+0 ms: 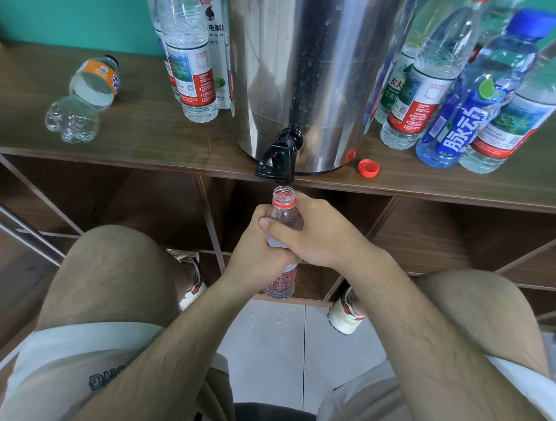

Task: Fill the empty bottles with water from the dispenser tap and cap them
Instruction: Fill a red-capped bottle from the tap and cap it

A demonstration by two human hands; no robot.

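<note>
A clear bottle (pixel 283 210) with a red neck ring and red label stands upright, uncapped, its mouth directly under the black tap (pixel 277 160) of the steel dispenser (pixel 303 66). Water runs from the spout into the mouth. My left hand (pixel 255 251) and my right hand (pixel 314 234) both wrap around the bottle's body, the right over the left. A loose red cap (pixel 368 167) lies on the wooden shelf (pixel 145 139) just right of the dispenser's base.
Several capped and filled bottles stand right of the dispenser (pixel 453 90) and left of it (pixel 191 54). An orange-labelled bottle (pixel 86 100) lies on its side at the shelf's left. Open cubbies (pixel 430 237) sit below the shelf; my knees flank the bottle.
</note>
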